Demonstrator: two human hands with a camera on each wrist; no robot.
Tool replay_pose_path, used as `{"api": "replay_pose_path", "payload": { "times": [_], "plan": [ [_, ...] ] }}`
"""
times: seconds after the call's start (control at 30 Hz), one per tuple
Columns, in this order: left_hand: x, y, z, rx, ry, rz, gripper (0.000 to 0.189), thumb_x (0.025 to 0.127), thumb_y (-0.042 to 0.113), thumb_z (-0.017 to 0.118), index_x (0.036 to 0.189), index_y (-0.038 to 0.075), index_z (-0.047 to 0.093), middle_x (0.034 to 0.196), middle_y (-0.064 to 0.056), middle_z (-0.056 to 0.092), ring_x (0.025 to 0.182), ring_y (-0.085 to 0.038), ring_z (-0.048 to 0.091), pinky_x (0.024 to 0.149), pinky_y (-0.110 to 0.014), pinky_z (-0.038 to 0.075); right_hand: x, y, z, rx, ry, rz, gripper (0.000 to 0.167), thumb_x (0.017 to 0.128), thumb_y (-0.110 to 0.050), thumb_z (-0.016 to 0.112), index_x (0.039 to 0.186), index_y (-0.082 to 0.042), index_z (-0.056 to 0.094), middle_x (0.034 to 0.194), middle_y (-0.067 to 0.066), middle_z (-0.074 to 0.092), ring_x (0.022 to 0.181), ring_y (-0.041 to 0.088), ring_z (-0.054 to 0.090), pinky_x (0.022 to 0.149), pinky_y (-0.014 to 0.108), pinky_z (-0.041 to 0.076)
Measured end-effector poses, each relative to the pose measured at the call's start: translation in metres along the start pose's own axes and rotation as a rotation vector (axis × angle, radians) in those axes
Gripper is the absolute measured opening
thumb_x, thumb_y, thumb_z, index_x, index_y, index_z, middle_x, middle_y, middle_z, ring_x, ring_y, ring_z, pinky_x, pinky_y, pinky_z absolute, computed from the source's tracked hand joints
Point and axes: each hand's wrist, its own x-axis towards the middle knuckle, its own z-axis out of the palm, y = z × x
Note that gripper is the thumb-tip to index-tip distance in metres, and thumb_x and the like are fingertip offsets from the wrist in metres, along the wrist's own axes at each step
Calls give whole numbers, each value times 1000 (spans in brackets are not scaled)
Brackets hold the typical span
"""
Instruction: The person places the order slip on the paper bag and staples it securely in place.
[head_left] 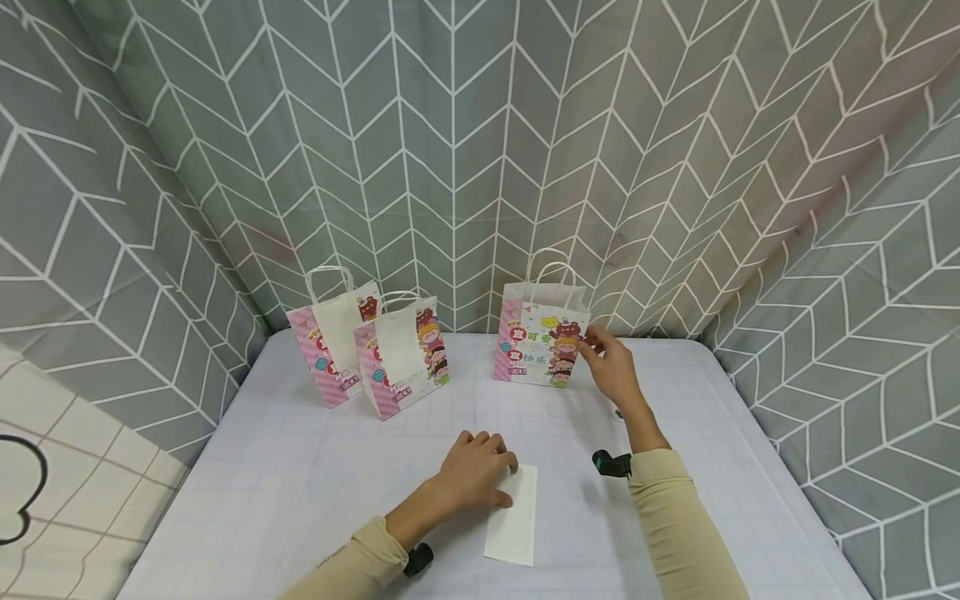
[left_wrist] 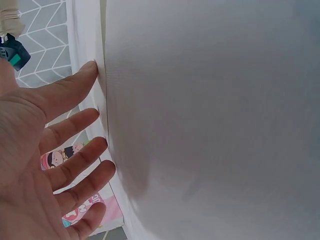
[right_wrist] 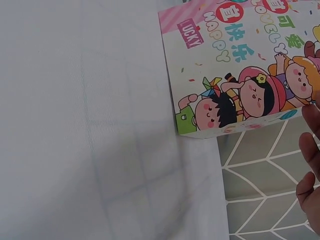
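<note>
A white paper strip with faint rows [head_left: 514, 525] lies flat near the front middle of the table. Over its upper left edge is my left hand [head_left: 471, 477], its thumb and fingers apart and touching or just above the paper. In the left wrist view the left hand [left_wrist: 45, 145] has its fingers spread, with nothing between them. At the back stands a white and pink paper gift bag [head_left: 542, 337] with cartoon figures and twisted handles. My right hand [head_left: 613, 371] is at this bag's right side, fingertips touching it; in the right wrist view the fingers [right_wrist: 311, 150] are partly cut off.
Two similar gift bags stand to the left: one at the back [head_left: 330, 346], one in front [head_left: 405, 358]. A small round item [head_left: 618, 414] lies beside my right wrist, partly hidden. Patterned grey curtains [head_left: 450, 167] hang behind the table [head_left: 300, 500] and at its sides.
</note>
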Motion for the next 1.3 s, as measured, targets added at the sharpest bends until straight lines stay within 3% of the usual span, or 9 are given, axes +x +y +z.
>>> {"api": "replay_pose_path", "payload": {
  "times": [0.53, 0.77, 0.87, 0.97, 1.1, 1.3],
  "plan": [
    [-2, 1, -1, -31, -5, 8, 27, 76, 50, 85, 90, 34, 69, 106, 11, 60, 96, -12, 52, 85, -36, 40, -4, 2, 2, -7, 46, -4, 16, 98, -20, 64, 102, -5, 67, 97, 13, 64, 86, 25, 52, 67, 35, 40],
    [-2, 0, -2, -37, -3, 4, 37, 77, 52, 83, 107, 34, 72, 110, 9, 62, 101, -14, 55, 88, -37, 41, -5, 0, 3, -1, 48, 1, 14, 95, -18, 64, 95, -4, 64, 88, 12, 59, 82, 27, 51, 65, 37, 40],
    [-1, -1, -1, -38, -5, 0, 48, 76, 55, 83, 116, 32, 71, 116, 9, 63, 104, -14, 56, 89, -38, 41, -4, 0, 4, 2, 42, 12, 16, 93, -18, 64, 94, -2, 64, 96, 16, 61, 90, 32, 54, 73, 43, 43],
    [-1, -1, -1, -37, -11, -2, 55, 73, 54, 85, 121, 31, 70, 120, 9, 64, 107, -16, 57, 90, -39, 42, -2, 0, 4, 6, 35, 8, 17, 91, -17, 64, 91, 0, 62, 120, 22, 63, 116, 38, 55, 92, 51, 44],
    [0, -2, -2, -42, -5, -2, 56, 72, 51, 87, 121, 30, 71, 117, 10, 66, 105, -15, 57, 89, -39, 42, -1, 0, 4, 59, 9, -5, 15, 89, -14, 63, 83, -1, 57, 152, 21, 45, 142, 42, 37, 104, 58, 40],
    [1, -3, -3, -31, 13, 6, 55, 70, 50, 89, 119, 31, 71, 113, 10, 67, 102, -14, 57, 87, -38, 41, -3, -3, 2, 103, -107, 3, 16, 90, -18, 62, 83, -7, 53, 163, 13, 30, 152, 38, 20, 112, 59, 32]
  ]
}}
